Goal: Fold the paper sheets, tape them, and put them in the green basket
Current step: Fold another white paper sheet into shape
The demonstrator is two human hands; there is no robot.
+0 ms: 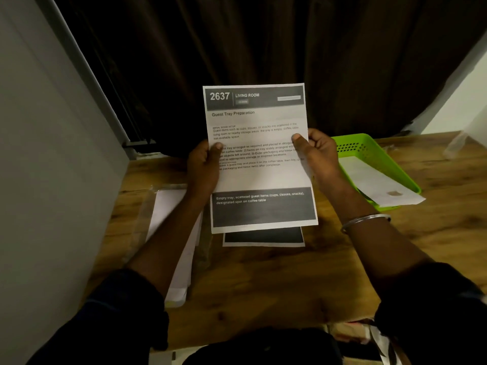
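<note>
The left hand (204,164) gripped the left edge of a printed sheet (259,177), thumb on its face and fingers curled behind, and the right hand (320,154) pinched the right edge the same way. The sheet was held unfolded and raised above the desk (263,285), its heading reading "Guest Tray Preparation". A metal bangle (365,219) circled the right wrist. Directly under the held sheet a second sheet (263,238) lay flat on the desk. A pile of papers (179,233) lay beneath the left forearm. To the right stood the green basket (369,143), with a folded paper (376,180) in it overhanging the near rim. A dark curtain (237,35) hung behind.
</note>
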